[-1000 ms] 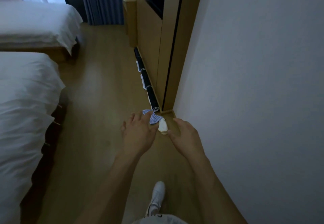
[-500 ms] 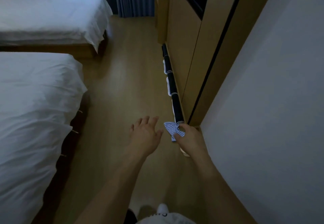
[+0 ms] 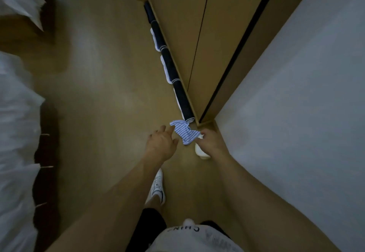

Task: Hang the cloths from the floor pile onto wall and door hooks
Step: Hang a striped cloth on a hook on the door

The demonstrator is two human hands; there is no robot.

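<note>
- Wooden floor (image 3: 102, 97), dimly lit.
- White beds (image 3: 13, 133) on the left.
- Wooden wardrobe (image 3: 183, 30) ahead.
- Pale plain wall (image 3: 296, 113) on the right.

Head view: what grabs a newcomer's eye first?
The blue-and-white striped cloth at frame centre, low by the corner where the white wall meets the wooden wardrobe. The right hand holds its edge; the left hand reaches for it with straight fingers. Behind, dark rolled cloths line the wardrobe's base.
</note>
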